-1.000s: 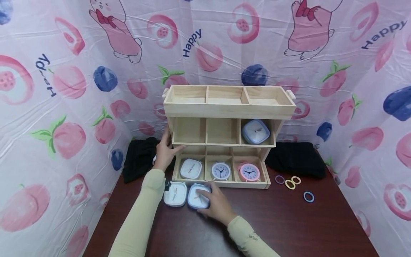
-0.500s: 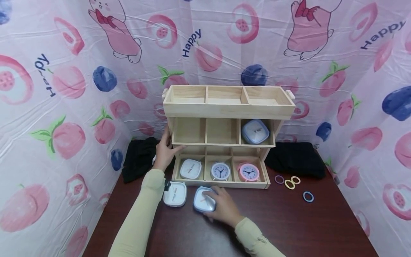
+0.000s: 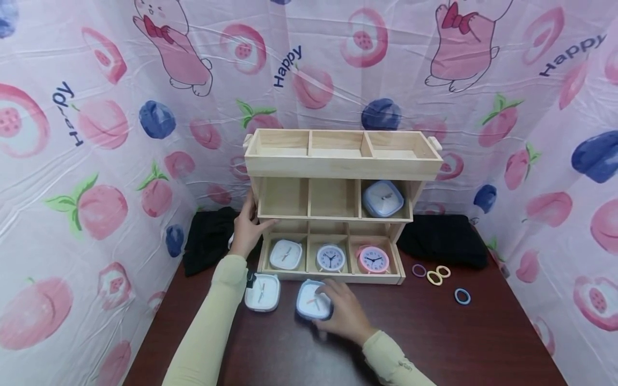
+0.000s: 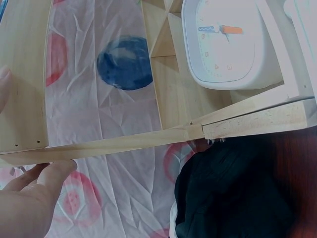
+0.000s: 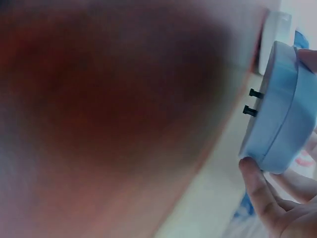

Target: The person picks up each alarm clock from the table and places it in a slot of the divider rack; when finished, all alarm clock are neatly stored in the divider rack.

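My right hand (image 3: 345,312) grips a blue, rounded-square alarm clock (image 3: 310,300) by its edges, in front of the box. Seen in the right wrist view, the blue clock (image 5: 282,106) shows its side and two small black knobs on its back. My left hand (image 3: 247,230) holds the left side of a tiered wooden storage box (image 3: 345,167), thumb at the middle tray's front edge and fingers along the side. A white clock (image 3: 262,293) lies on the table beside my left wrist. In the bottom tray sit a white square clock (image 3: 286,254), a white round clock (image 3: 330,258) and a pink clock (image 3: 374,260).
Another blue clock (image 3: 383,199) sits in the middle tray's right compartment. Black cloth (image 3: 208,241) lies left of the box, and a black folded cloth (image 3: 444,241) right of it. Several coloured rings, one a blue ring (image 3: 462,296), lie on the table's right. Printed curtain surrounds the table.
My right hand has moved to the right with the blue clock, away from the white clock on the table. My left hand has stayed on the box.
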`<action>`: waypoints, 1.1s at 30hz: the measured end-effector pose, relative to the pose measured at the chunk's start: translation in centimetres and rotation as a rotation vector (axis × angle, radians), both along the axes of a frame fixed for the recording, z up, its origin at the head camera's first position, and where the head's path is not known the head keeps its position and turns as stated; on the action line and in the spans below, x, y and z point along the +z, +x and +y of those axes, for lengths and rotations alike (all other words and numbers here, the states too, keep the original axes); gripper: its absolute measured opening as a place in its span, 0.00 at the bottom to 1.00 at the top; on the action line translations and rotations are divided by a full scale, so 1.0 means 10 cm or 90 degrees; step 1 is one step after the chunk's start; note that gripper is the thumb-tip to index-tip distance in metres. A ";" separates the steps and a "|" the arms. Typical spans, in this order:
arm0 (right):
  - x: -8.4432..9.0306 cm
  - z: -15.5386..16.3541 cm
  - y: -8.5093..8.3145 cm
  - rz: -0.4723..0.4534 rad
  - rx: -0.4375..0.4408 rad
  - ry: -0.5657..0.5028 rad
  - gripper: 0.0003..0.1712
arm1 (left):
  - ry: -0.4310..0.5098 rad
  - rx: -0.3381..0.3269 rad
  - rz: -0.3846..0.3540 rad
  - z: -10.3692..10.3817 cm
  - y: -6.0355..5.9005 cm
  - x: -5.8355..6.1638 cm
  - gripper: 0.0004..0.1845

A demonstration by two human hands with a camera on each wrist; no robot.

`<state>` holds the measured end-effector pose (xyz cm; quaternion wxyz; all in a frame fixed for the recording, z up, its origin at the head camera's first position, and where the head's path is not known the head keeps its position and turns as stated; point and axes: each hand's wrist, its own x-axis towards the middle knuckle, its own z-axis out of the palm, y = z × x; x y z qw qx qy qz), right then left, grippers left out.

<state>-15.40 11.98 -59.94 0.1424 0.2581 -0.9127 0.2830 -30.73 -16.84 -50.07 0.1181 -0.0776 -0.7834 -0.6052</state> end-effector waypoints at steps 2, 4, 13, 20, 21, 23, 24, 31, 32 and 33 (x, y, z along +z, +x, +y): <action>0.10 0.03 -0.03 0.018 0.003 -0.018 0.40 | 0.002 0.000 0.001 0.00 0.00 0.00 0.61; 0.23 0.07 -0.07 0.045 0.007 -0.044 0.39 | 0.001 0.000 0.003 0.00 0.01 0.01 0.61; 0.89 0.20 -0.38 0.166 -0.018 -0.155 0.35 | 0.000 0.001 0.015 0.00 0.00 0.02 0.62; 1.24 0.20 -0.62 0.246 -0.053 -0.197 0.35 | -0.009 0.002 0.013 0.00 0.00 0.01 0.62; 1.28 0.19 -0.66 0.254 -0.059 -0.204 0.35 | -0.010 0.002 0.012 -0.01 -0.01 0.01 0.62; 1.34 0.15 -0.76 0.265 -0.075 -0.221 0.34 | -0.010 0.002 0.011 -0.01 -0.01 0.01 0.63; 1.36 0.14 -0.81 0.269 -0.084 -0.229 0.34 | -0.009 0.002 0.010 -0.01 -0.01 0.01 0.63; 1.41 0.06 -1.20 0.247 -0.182 -0.238 0.33 | -0.010 0.000 -0.002 0.00 0.00 0.01 0.63; 1.41 0.06 -1.24 0.245 -0.194 -0.231 0.33 | -0.010 0.000 -0.003 0.00 0.00 0.00 0.63; 1.41 0.06 -1.28 0.245 -0.203 -0.224 0.33 | -0.011 0.000 -0.003 0.00 0.00 0.00 0.63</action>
